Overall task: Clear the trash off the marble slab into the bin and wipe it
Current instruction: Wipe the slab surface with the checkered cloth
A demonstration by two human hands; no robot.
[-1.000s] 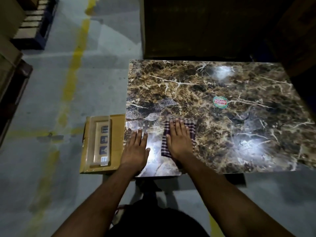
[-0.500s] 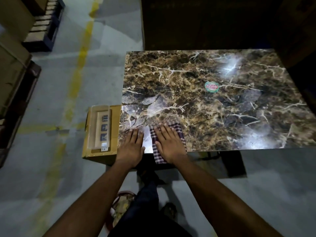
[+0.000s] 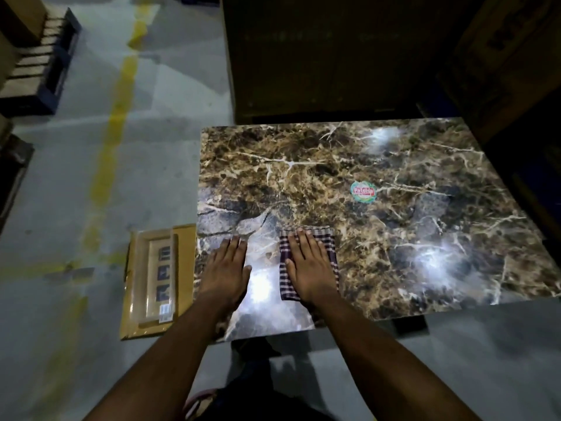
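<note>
Right hand (image 3: 312, 270) flat, fingers straight, on purple-and-white checked cloth (image 3: 329, 243), pushed away again from near edge of brown veined marble slab (image 3: 394, 238); left hand (image 3: 226, 268) flat alongside; wiping underway, round green-and-red sticker (image 3: 363, 192) beyond fingertips.

Checked cloth (image 3: 308, 262), seemingly purple-white; brown-veined slab (image 3: 303, 177)

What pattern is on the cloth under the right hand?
Dark purple-and-white checked cloth, flat under the right hand; clearest in the head view.
</note>
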